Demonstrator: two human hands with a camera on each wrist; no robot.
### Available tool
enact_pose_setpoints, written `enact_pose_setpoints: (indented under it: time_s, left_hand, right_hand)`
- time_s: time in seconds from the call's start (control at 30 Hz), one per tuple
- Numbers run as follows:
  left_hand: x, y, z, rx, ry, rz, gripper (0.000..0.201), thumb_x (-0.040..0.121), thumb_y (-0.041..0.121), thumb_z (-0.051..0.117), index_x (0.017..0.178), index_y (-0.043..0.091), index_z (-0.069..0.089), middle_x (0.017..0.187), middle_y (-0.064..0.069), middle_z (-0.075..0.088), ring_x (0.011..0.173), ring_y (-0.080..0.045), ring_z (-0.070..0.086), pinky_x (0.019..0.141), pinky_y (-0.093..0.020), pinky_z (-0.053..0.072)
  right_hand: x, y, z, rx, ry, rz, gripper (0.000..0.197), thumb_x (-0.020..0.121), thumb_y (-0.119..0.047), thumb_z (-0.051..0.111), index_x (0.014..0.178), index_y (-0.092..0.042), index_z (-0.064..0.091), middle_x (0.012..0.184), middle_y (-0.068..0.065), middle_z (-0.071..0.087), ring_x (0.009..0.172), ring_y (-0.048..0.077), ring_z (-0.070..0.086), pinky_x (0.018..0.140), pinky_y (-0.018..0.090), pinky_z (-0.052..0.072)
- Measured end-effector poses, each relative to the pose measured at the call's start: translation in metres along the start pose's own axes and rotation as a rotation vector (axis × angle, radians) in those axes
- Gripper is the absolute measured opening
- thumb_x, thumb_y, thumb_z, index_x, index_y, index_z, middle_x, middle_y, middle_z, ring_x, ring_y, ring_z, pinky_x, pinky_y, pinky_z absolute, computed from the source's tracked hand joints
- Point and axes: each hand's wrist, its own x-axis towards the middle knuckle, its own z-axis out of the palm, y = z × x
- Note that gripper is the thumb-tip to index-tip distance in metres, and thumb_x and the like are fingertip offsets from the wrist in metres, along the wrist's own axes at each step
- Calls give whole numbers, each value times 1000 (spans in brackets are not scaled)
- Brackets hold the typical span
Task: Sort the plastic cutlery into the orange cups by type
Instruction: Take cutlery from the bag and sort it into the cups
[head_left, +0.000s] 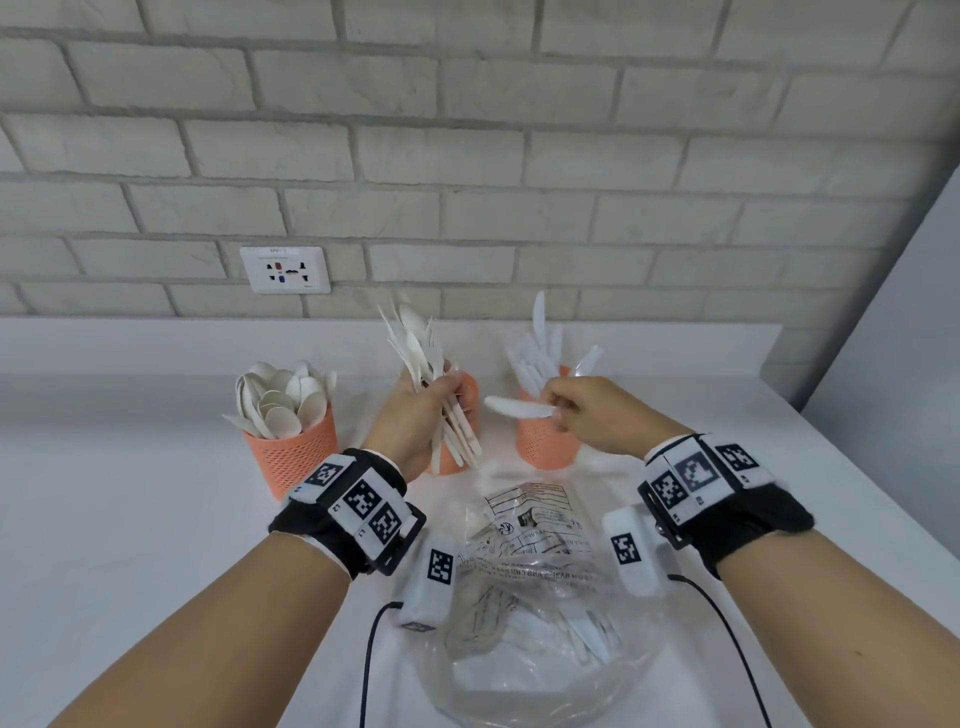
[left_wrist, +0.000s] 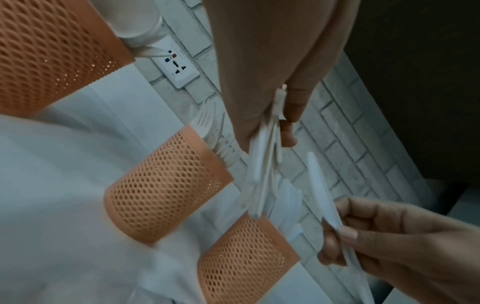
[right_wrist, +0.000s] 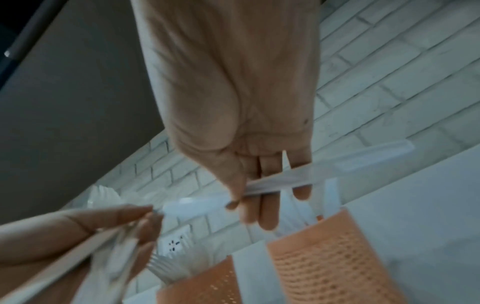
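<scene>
Three orange mesh cups stand in a row on the white counter. The left cup (head_left: 298, 457) is full of white spoons, the middle cup (head_left: 470, 395) sits behind my left hand with forks (left_wrist: 221, 139) in it, and the right cup (head_left: 543, 441) holds knives. My left hand (head_left: 415, 415) grips a bundle of mixed white cutlery (head_left: 423, 364) upright above the middle cup. My right hand (head_left: 592, 415) pinches a single white knife (head_left: 519, 408) by its handle, blade pointing left, in front of the right cup.
A crumpled clear plastic bag (head_left: 535, 597) with several more white pieces lies on the counter near me, between my forearms. A wall socket (head_left: 284, 270) sits on the brick wall behind. The counter's right edge runs diagonally at the right.
</scene>
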Motion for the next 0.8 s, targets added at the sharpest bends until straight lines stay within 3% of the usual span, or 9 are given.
enact_pose_setpoints:
  time_s: [0.07,0.17,0.2,0.27,0.33,0.53,0.6,0.7,0.8]
  left_hand:
    - [-4,-1,-1,28,-57,1,32,95,6,45,63,6,48,50,-5,48,39,-14,48,46,-23,48]
    - [-5,-3,-2,40,-71,-9,34,95,7,46,61,7,47,49,-3,46,38,-12,47,46,-22,47]
    - [-6,-2,-2,37,-77,-8,35,95,8,46,61,7,47,48,-3,46,38,-12,47,46,-21,47]
    - [-6,-1,-3,38,-104,-10,34,96,11,45,62,7,48,47,-1,49,40,-12,48,48,-22,48]
    - [-6,0,-6,41,-145,-13,33,97,14,44,66,7,49,50,0,51,45,-13,49,52,-24,49]
    - [-5,0,-13,-1,-215,-53,21,97,22,45,80,11,52,56,2,51,49,-12,52,54,-27,48]
    - [-3,-1,-15,13,-216,-51,16,96,20,48,82,12,51,56,1,49,48,-12,51,52,-26,46]
    - [-1,-2,-15,33,-254,-22,18,95,8,46,78,12,49,59,0,51,49,-12,52,51,-25,46]
    - [-1,-3,-15,28,-231,1,16,94,1,47,82,12,50,62,-3,54,49,-12,55,50,-24,49]
  right_hand:
    - [4,7,-5,74,214,-3,16,92,-1,46,89,-16,52,95,14,65,87,26,61,72,29,45]
    - [15,5,-14,409,525,-16,13,96,-3,39,98,-13,48,96,12,64,85,21,60,63,12,49]
    - [20,4,-16,500,572,-2,14,96,-3,37,101,-12,47,96,9,63,89,18,59,71,12,49]
    - [34,6,-16,591,598,53,17,96,-4,36,109,-8,46,99,9,64,96,19,58,87,26,46]
    - [45,10,-9,609,554,128,22,94,-5,39,116,-6,45,104,14,63,98,25,59,87,36,47]
    - [63,16,9,617,548,190,23,96,-20,45,117,-9,47,88,1,53,85,24,55,82,40,49]
    - [65,11,9,563,682,110,20,94,-14,47,111,-6,51,97,8,55,85,20,54,80,32,47]
    - [59,-13,6,568,843,-115,10,91,-6,51,100,-7,56,98,5,58,77,2,52,69,7,39]
    - [50,-41,7,606,627,-248,3,90,-14,58,91,-16,57,82,-8,56,71,-5,50,69,11,41]
